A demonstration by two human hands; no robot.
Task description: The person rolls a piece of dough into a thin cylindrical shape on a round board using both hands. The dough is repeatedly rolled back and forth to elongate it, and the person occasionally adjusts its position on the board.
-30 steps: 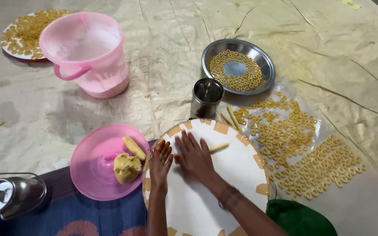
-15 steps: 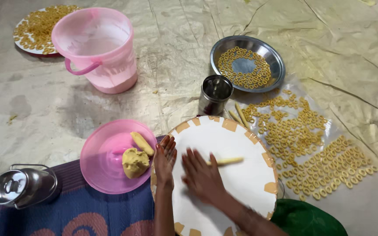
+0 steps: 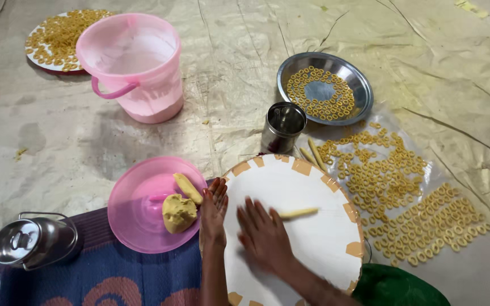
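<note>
My right hand [image 3: 263, 235] lies flat, palm down, on a round white board [image 3: 319, 187] with tan tape pieces round its rim. A thin yellow dough stick [image 3: 298, 213] lies on the board at my fingertips. My left hand [image 3: 213, 209] rests flat on the board's left edge, fingers together, holding nothing. Just left of it a pink plate [image 3: 134, 207] carries a lump of yellow dough [image 3: 178, 213] and a short dough roll [image 3: 188, 188].
A steel cup [image 3: 282, 126] stands behind the board, two dough sticks [image 3: 312, 154] beside it. Several dough rings [image 3: 404, 192] cover a clear sheet at the right. A steel plate [image 3: 360, 85] and a far-left plate [image 3: 58, 37] hold rings. A pink bucket [image 3: 134, 65] and a lidded steel pot [image 3: 29, 242] stand left.
My right hand has slid back toward me across the board, and the dough stick now lies free at its fingertips, longer and thinner. My left hand stays at the board's edge.
</note>
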